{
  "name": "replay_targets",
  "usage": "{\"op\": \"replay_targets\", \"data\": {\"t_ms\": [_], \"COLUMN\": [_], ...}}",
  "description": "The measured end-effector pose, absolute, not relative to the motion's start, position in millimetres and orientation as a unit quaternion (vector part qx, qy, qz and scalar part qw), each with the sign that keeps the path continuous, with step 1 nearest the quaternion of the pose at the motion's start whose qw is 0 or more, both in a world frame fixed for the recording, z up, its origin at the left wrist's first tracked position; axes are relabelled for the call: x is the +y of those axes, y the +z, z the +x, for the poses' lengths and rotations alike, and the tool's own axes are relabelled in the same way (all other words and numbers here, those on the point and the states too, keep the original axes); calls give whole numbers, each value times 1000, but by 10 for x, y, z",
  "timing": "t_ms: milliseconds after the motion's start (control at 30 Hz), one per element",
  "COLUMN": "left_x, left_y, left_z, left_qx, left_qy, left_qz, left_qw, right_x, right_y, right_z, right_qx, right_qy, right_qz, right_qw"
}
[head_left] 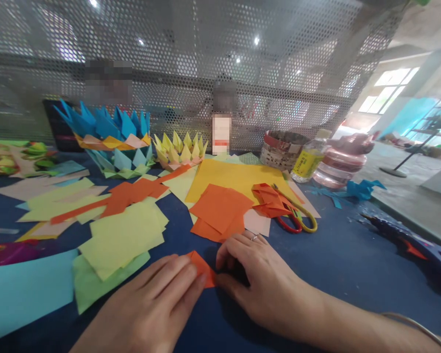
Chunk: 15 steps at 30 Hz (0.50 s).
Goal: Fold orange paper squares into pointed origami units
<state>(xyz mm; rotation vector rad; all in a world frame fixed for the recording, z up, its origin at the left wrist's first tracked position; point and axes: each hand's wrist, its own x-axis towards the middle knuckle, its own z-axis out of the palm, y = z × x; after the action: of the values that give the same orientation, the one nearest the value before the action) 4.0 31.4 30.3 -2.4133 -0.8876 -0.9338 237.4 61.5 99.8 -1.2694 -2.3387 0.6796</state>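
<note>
The left hand (143, 299) has a small orange paper (201, 269) under its fingers, and they seem to grip it down on the blue table (334, 264). The right hand (264, 279) is curled, with its thumb at the right corner of that paper. I can't tell if the right fingers pinch it or only touch it. The small paper is between the two hands, near the front of the table. It looks partly folded, with a point at the top, so I think this piece is halfway made.

Some work looks done. Folded orange pieces (266, 197) lie beside the scissors (308, 223). At the back stand a tall blue ring with spikes (110, 127) and a yellow ring with spikes (180, 153), and both look finished.

Lots of paper is not folded yet. Flat orange squares (224, 208) lie just past the hands, on top of a big yellow sheet (238, 174). Pale yellow sheets (125, 238) and a light blue sheet (29, 289) lie flat on the left.
</note>
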Motion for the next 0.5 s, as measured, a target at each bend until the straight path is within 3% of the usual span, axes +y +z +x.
{"op": "replay_targets", "data": {"t_ms": [100, 267, 367, 500], "left_x": [302, 279, 256, 227], "left_y": [308, 354, 281, 230], "left_z": [51, 49, 76, 91], "left_qx": [-316, -294, -328, -355], "left_qy": [-369, -316, -388, -394], "left_qz": [-847, -872, -833, -822], "left_qw": [218, 233, 217, 205], "right_x": [621, 628, 629, 621], "right_y": [1002, 1014, 1025, 1048], "right_z": [2379, 2399, 2411, 2419], "right_qx": [-836, -838, -840, -841], "right_qy": [245, 250, 252, 254], "right_qz": [-452, -448, -443, -442], "right_qw": [193, 188, 186, 179]}}
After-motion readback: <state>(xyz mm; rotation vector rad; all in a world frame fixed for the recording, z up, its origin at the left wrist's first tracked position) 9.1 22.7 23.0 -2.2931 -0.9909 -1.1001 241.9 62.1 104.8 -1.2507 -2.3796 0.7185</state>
